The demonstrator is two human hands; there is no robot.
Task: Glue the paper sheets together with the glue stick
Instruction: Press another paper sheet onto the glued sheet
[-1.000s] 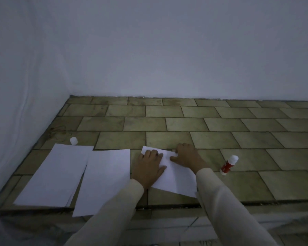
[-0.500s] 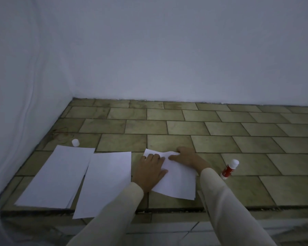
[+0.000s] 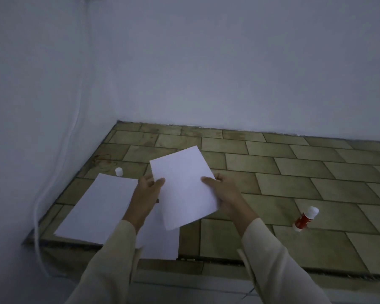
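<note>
Both hands hold a white paper sheet (image 3: 183,185) lifted above the tiled floor. My left hand (image 3: 147,194) grips its left edge, thumb on top. My right hand (image 3: 223,191) grips its right edge, thumb on top as well. A second white sheet (image 3: 99,209) lies flat on the floor at the left. Another sheet (image 3: 162,244) lies beside it, partly hidden under my left arm. The red glue stick (image 3: 305,219) with a white cap lies on the tiles to the right, apart from both hands.
A small white cap (image 3: 119,171) stands on the floor behind the left sheet. White walls (image 3: 206,62) close off the back and left. A white cable (image 3: 38,216) hangs down the left wall. The tiled platform (image 3: 294,172) ends in a front step edge (image 3: 217,261).
The sheet that both hands were pressing flat on the floor is now lifted and held by its edges. The view has shifted right and down a little.
</note>
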